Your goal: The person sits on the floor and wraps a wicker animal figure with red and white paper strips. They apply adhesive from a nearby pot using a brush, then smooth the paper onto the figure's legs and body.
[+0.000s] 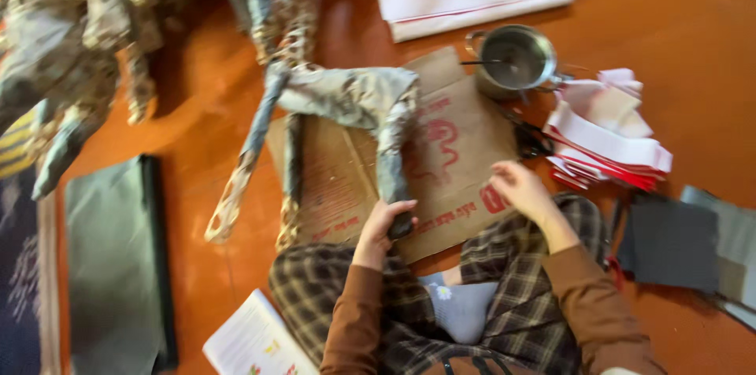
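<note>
A small paper-covered animal figure point(339, 107) stands on a flat sheet of brown cardboard point(457, 147) on the orange floor. My left hand point(383, 221) is shut around the foot of the figure's rear leg, near the cardboard's front edge. Over the cardboard's right side my right hand point(518, 188) hovers with loosely curled fingers, and I see nothing in it. My legs in checked trousers point(512, 296) are folded just below the cardboard. The frame is blurred.
A metal pot point(516, 56) with a brush in it sits behind the cardboard. Torn red-and-white paper strips point(606, 135) lie to the right, dark sheets point(669, 241) beyond. A larger paper figure point(71, 36) stands far left, a dark folder point(118, 257) and open booklet point(252, 339) near me.
</note>
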